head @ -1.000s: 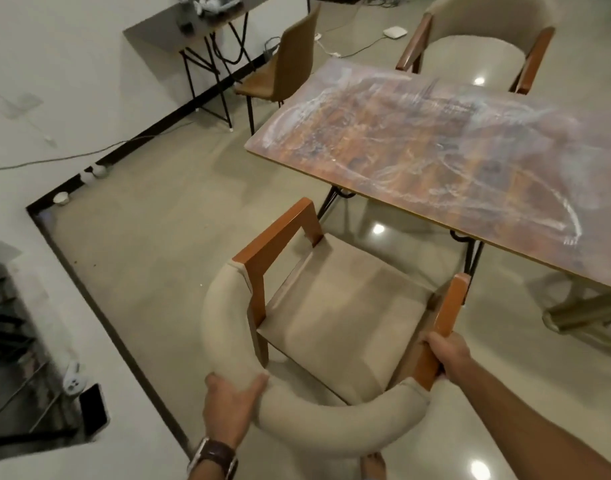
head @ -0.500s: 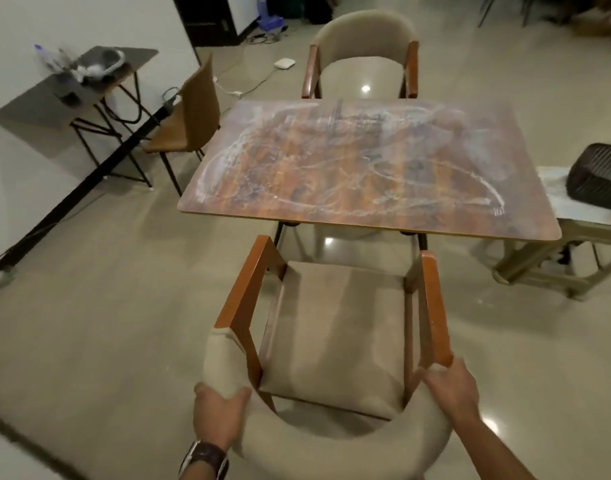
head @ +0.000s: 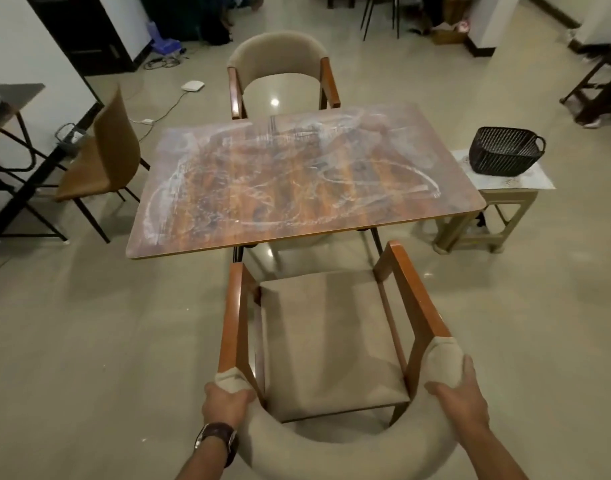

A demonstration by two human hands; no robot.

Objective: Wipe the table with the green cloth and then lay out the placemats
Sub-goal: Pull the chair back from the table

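Observation:
The wooden table [head: 297, 188] stands ahead, its top smeared with white streaks. No green cloth or placemat shows on it. Just in front of me is a beige armchair [head: 328, 334] with orange-brown wooden arms, facing the table's near edge. My left hand [head: 224, 401] grips the left end of its curved padded backrest. My right hand [head: 460, 393] grips the right end of the same backrest. A watch sits on my left wrist.
A matching armchair [head: 280, 74] stands at the table's far side. A brown chair [head: 99, 161] is at the left, beside a dark desk. A black woven basket [head: 505, 155] rests on a low stool [head: 487, 216] at the right. Cables lie on the floor far left.
The chair has swung round from an angle at the table's left corner to face the near edge squarely. My view turned right with it, and both hands kept their grip.

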